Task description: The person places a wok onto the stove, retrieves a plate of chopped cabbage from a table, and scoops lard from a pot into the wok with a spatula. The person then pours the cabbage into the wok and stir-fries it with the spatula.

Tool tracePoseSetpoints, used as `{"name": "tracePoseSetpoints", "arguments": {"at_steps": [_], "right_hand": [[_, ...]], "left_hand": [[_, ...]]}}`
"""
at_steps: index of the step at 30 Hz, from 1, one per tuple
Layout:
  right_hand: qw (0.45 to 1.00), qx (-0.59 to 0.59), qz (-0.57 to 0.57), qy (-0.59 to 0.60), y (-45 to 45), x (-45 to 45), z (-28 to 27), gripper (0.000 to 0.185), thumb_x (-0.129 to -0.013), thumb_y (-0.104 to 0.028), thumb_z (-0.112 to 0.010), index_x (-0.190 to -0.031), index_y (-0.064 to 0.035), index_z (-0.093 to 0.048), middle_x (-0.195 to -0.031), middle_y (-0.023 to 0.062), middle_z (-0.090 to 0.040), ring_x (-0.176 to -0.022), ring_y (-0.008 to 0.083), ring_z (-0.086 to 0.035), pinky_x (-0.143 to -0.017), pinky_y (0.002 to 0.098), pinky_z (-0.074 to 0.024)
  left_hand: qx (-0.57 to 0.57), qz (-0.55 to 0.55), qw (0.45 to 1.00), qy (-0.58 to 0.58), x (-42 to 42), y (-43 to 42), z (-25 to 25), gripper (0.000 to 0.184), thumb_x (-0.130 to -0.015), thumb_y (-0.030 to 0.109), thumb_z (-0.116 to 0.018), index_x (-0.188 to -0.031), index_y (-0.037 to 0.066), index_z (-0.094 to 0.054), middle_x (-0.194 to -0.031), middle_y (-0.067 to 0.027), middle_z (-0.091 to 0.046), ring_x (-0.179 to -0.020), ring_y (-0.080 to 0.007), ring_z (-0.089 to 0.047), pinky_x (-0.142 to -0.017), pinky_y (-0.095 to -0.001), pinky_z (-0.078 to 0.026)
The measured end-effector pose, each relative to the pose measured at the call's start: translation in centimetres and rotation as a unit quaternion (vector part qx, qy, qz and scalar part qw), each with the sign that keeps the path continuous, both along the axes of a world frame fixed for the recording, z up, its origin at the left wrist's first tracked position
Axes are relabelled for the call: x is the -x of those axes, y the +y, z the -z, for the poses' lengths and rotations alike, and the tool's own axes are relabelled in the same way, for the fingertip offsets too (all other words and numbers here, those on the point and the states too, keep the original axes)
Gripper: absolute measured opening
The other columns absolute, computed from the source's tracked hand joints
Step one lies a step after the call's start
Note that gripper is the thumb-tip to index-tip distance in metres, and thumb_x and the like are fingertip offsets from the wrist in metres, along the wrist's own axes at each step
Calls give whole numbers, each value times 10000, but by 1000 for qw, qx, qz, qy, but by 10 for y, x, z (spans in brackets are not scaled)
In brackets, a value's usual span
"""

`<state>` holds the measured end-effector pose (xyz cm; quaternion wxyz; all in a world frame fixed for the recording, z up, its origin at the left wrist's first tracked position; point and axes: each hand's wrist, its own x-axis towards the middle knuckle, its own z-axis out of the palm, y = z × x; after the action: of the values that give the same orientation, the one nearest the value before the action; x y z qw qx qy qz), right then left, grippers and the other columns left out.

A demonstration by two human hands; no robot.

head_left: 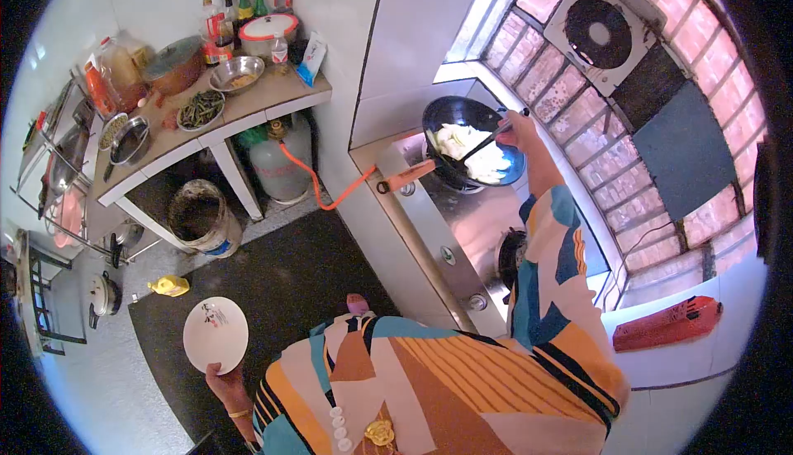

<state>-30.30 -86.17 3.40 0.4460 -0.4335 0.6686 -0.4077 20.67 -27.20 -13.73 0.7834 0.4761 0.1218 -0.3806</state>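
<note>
My left hand (225,382) grips the near rim of a white plate (216,335) with dark markings, held out over the dark floor mat. At the stove, my right hand (516,127) is closed on the dark handle of a utensil (481,147) that reaches into a black wok (446,114). Pale food pieces (462,142) lie in the wok. The wok's wooden handle (410,176) points left over the stove's front edge. The utensil's far end is partly hidden in the food.
A tiled counter (273,105) at the upper left holds bottles, pots, a bowl of green vegetables (201,111) and a metal bowl (236,74). Below stand a gas cylinder (282,166) with an orange hose (324,204) and a bucket (205,217). Another burner (512,255) is nearer me.
</note>
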Motion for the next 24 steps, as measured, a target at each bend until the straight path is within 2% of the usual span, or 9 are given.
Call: {"name": "tracePoseSetpoints", "arguments": {"at_steps": [1, 3, 5, 9, 13, 16, 18, 22, 24], "right_hand": [[998, -8, -15, -58, -6, 6, 16, 407, -738, -273, -557, -931, 70, -453, -658, 185, -546, -498, 279, -576, -469, 358, -526], [988, 69, 47, -133, 4, 7, 23, 371, -758, -266, -535, -909, 65, -459, -717, 206, -548, -553, 304, -584, -501, 373, -538], [961, 149, 119, -198, 8, 13, 24, 366, -763, -270, -535, -869, 77, -483, -753, 216, -549, -582, 310, -588, -511, 367, -540], [955, 121, 163, -217, 16, 44, 1, 410, -787, -316, -516, -840, 90, -490, -774, 232, -541, -601, 302, -592, -497, 331, -543], [982, 82, 77, -152, 22, 49, -6, 457, -781, -373, -514, -821, 82, -498, -762, 227, -546, -569, 292, -591, -453, 312, -529], [976, 63, 72, -194, 25, 11, 3, 435, -788, -345, -503, -821, 89, -486, -760, 225, -538, -605, 303, -591, -497, 328, -538], [965, 97, 101, -220, 25, -18, 28, 410, -787, -316, -500, -827, 92, -476, -750, 215, -531, -622, 314, -588, -522, 340, -541], [939, 138, 160, -272, 5, -14, 71, 359, -780, -254, -494, -845, 97, -462, -754, 208, -528, -645, 337, -583, -550, 360, -543], [937, 141, 186, -261, 9, -3, 50, 347, -780, -240, -487, -855, 97, -465, -779, 225, -533, -648, 342, -585, -543, 357, -542]], "left_hand": [[14, 0, 1000, 1, 0, 0, -1, 588, -609, 128, -486, -1178, 38, -369, -1099, -149, -484, -975, -295, -514, -746, -410, -477], [41, 5, 999, 7, 4, -6, -8, 578, -598, 128, -501, -1161, 50, -396, -1111, -136, -473, -999, -300, -489, -805, -436, -444], [28, -2, 1000, -6, 8, -13, -15, 578, -606, 128, -486, -1166, 36, -380, -1079, -146, -493, -953, -289, -522, -743, -407, -477], [12, -13, 1000, -23, 20, -28, -32, 593, -603, 129, -482, -1175, 26, -366, -1068, -149, -497, -925, -286, -538, -716, -382, -491], [32, 0, 999, -9, 15, -27, -13, 584, -608, 133, -478, -1172, 23, -371, -1079, -142, -489, -940, -281, -530, -724, -375, -488], [29, 2, 999, -14, 26, -37, -29, 572, -614, 135, -473, -1168, 27, -377, -1084, -139, -486, -952, -278, -524, -726, -374, -487], [32, 8, 999, -23, 27, -37, -28, 565, -619, 137, -469, -1167, 31, -381, -1087, -138, -484, -959, -277, -520, -729, -375, -487], [18, 15, 1000, -17, 22, -30, -26, 563, -625, 144, -466, -1170, 39, -378, -1077, -138, -488, -949, -271, -524, -716, -371, -485], [17, 9, 1000, -22, 18, -27, -21, 555, -630, 153, -466, -1166, 40, -381, -1064, -136, -495, -937, -264, -530, -708, -365, -485]]}}
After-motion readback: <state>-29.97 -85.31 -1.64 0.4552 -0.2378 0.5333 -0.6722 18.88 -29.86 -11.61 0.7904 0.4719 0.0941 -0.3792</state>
